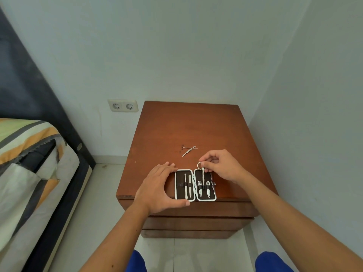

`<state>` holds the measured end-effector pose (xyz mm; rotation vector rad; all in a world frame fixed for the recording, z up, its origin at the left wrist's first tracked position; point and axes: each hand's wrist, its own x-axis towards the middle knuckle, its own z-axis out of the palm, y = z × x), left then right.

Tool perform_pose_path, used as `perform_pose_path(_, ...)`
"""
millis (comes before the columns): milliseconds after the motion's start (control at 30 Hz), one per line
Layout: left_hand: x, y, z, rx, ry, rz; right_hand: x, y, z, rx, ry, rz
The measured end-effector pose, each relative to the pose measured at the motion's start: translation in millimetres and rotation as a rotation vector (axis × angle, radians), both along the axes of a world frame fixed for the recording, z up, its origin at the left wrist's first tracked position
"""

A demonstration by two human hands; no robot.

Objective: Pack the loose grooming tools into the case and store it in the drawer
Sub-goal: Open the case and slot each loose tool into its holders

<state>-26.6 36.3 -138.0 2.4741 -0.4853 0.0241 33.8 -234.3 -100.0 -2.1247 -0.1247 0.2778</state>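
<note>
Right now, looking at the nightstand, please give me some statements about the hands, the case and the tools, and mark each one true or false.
1. The case lies open on the nightstand. True.
2. The right hand holds the scissors by a ring handle. True.
3. The left hand is lifted high above the case. False: it rests at the case's left edge.
4. All tools are already packed. False: two loose tools lie crossed behind the case.
5. A nightstand drawer is pulled open. False: the drawers look closed.
</note>
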Motion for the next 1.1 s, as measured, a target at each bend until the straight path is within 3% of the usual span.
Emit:
perform_pose_path(100, 0, 0, 0, -0.002, 0.003, 0.001, -4, 1, -1, -0.051, -0.050, -0.004)
perform_pose_path(233, 0, 0, -2, -0.009, 0.000, 0.009, -12, -2, -5, -0.266, -0.189, 0.088)
perform_pose_path(567, 1, 0, -4, 0.010, 0.015, 0.012, -21, -14, -1, -0.504, -0.108, 0.376)
perform_pose_path(700, 0, -1, -3, 0.003, 0.003, 0.008, -20, -14, 3, -0.604, -0.162, 0.458)
perform_pose_path(1100, -1, 0, -1, 0.009, 0.028, 0.007, -27, -10, 8, -0.669, -0.252, 0.488)
